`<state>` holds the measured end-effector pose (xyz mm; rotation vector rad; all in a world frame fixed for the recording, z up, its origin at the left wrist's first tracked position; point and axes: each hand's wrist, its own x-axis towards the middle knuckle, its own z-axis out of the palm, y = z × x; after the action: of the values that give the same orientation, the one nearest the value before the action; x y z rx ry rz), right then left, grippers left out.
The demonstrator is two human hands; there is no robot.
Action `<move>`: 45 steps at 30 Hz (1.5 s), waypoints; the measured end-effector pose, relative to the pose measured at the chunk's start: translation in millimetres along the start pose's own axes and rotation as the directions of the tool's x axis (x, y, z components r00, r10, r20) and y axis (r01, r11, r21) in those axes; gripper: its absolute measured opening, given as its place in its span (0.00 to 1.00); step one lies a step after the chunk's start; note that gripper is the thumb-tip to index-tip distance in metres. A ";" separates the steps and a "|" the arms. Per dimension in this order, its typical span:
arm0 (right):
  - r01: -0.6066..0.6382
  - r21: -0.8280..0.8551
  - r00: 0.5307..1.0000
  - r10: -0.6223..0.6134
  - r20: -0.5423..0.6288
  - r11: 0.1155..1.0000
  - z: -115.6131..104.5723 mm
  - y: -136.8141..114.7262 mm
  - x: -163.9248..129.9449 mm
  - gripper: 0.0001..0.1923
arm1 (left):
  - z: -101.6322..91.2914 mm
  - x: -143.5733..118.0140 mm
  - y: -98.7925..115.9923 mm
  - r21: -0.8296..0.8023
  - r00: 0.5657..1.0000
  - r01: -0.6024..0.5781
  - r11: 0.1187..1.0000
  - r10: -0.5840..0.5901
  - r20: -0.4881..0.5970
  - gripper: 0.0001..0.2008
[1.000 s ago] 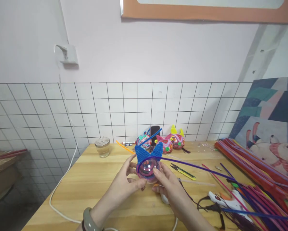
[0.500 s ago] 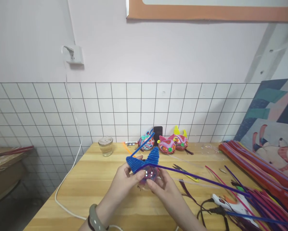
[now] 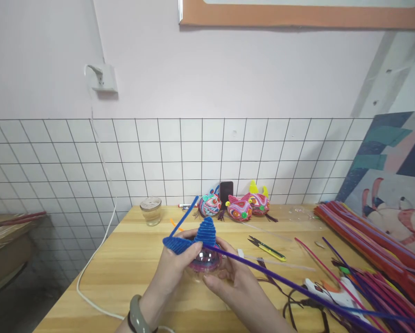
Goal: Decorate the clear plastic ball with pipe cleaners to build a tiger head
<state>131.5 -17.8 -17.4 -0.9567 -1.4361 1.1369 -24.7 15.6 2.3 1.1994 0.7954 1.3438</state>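
Blue chenille ears (image 3: 197, 237) sit on top of a clear plastic ball (image 3: 204, 262) that both hands hold above the wooden desk (image 3: 131, 263). The left hand (image 3: 174, 268) is closed around the ball's left side, thumb laid over the base of the left ear. The right hand (image 3: 228, 273) is closed on the ball's right and lower side, fingers curled under it. Pink and purple colour shows through the ball's wall. A blue pipe cleaner (image 3: 184, 216) rises from the left ear toward the upper right. A long purple pipe cleaner (image 3: 283, 283) runs from the ball, across the right hand, toward the lower right corner of the view.

A grey bracelet (image 3: 135, 314) sits on the left wrist. At the back of the desk, against the tiled wall, stand a glass jar (image 3: 151, 211), a dark phone (image 3: 226, 191) and three finished craft figures (image 3: 238, 206). Yellow-handled snips (image 3: 265, 247) lie to the right of the hands. A white glue gun (image 3: 327, 291) lies near the lower right, just beside a large bundle of red, pink and purple pipe cleaners (image 3: 367, 249). A white cable (image 3: 93, 259) hangs from the wall socket (image 3: 103, 77) and crosses the desk's left edge.
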 end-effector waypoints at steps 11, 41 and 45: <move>0.008 -0.187 0.980 -0.045 -0.191 0.982 -22.8 -43.2 -10.1 0.27 | -6.0 3.2 -9.4 -0.105 0.997 -0.055 0.993 0.050 -0.051 0.14; 0.147 -0.212 0.972 -0.180 -0.148 0.966 -26.1 -44.6 -3.3 0.08 | 21.1 -12.5 2.9 -0.136 0.995 -0.031 0.990 0.018 -0.094 0.22; 0.145 -0.235 0.965 -0.190 -0.181 0.961 -25.3 -43.0 -1.4 0.08 | 24.1 -13.9 3.6 -0.179 0.992 -0.048 0.983 0.026 -0.125 0.18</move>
<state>157.1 -25.4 24.8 -1.0501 -1.4656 0.7432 -4.6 -2.7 9.1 0.9999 0.7219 1.4981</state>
